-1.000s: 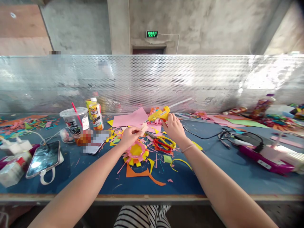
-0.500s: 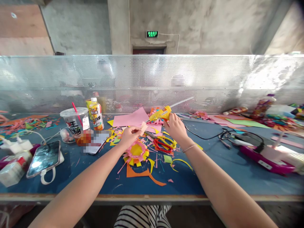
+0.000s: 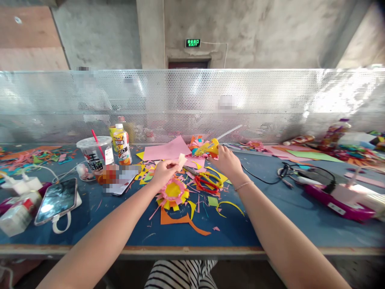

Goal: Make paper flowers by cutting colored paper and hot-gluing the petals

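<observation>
Between the fingertips of my left hand (image 3: 165, 172) is a small pale piece (image 3: 181, 160), perhaps folded paper; its exact kind is unclear. My right hand (image 3: 226, 161) is closed round a yellow hot glue gun (image 3: 207, 148), a clear glue stick (image 3: 230, 132) poking out of its back. The gun's nozzle points left, a short gap from the pale piece. Below my left hand lies a pink and yellow paper flower (image 3: 173, 192). Scissors (image 3: 209, 182) with red and yellow handles rest on the table between my hands.
Paper scraps and an orange offcut (image 3: 174, 218) surround the flower. At left stand a drink cup (image 3: 95, 154), a bottle (image 3: 122, 146) and a phone (image 3: 57, 200). A purple power strip (image 3: 339, 206) with cables lies right. A perforated metal screen (image 3: 192, 104) bounds the table's back.
My right hand has drawn the glue gun slightly right, away from the pale piece. My left hand stays nearly in place, still holding that piece.
</observation>
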`<state>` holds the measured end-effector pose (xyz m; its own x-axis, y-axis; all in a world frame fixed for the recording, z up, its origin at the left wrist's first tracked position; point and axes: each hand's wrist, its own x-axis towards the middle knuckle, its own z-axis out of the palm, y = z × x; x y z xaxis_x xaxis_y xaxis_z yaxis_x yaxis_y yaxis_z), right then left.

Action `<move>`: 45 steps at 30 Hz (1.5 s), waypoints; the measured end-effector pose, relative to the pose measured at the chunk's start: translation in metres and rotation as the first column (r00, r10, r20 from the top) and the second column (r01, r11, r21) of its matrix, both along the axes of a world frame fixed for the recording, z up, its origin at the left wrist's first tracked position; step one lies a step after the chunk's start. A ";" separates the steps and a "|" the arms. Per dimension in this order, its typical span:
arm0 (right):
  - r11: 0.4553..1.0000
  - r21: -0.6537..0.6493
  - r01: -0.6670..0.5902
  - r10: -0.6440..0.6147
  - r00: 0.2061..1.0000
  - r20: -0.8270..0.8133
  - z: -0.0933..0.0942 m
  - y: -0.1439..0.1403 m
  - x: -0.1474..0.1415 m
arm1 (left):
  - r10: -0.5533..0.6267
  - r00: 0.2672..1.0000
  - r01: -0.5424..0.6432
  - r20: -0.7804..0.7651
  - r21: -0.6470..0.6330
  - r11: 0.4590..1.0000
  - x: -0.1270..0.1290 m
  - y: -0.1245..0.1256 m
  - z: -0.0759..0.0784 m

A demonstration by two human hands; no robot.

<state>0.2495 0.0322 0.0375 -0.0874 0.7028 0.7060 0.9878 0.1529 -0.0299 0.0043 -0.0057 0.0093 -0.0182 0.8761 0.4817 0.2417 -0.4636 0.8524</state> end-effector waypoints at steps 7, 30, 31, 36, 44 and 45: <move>0.899 -0.405 0.167 -0.203 0.978 -0.047 -0.017 0.027 0.060 | -0.044 0.997 0.045 0.057 -0.026 0.999 0.000 -0.001 0.001; 0.428 0.146 -0.892 0.420 0.054 -0.906 -0.023 -0.028 -0.092 | -0.096 0.994 0.103 -0.050 0.141 0.985 0.006 -0.007 0.001; 0.453 0.142 -0.880 0.420 0.070 -0.905 -0.024 -0.027 -0.092 | -0.092 0.994 0.100 -0.060 0.153 0.983 0.006 -0.007 0.000; 0.493 0.136 -0.859 0.420 0.098 -0.902 -0.023 -0.025 -0.090 | -0.089 0.990 0.106 -0.105 0.170 0.980 0.007 -0.008 -0.001; 0.506 0.164 -0.847 0.384 0.051 -0.922 -0.022 -0.029 -0.091 | -0.116 0.988 0.131 -0.106 0.146 0.981 0.009 -0.012 0.002; 0.505 0.170 -0.846 0.378 0.040 -0.925 -0.022 -0.029 -0.091 | -0.121 0.987 0.135 -0.104 0.141 0.981 0.009 -0.013 0.003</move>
<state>0.1583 0.0033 0.0153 -0.2233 0.8696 0.4404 -0.1055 0.4276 -0.8978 0.0134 -0.0184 0.0119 0.1409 0.7875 0.6000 0.2485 -0.6148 0.7485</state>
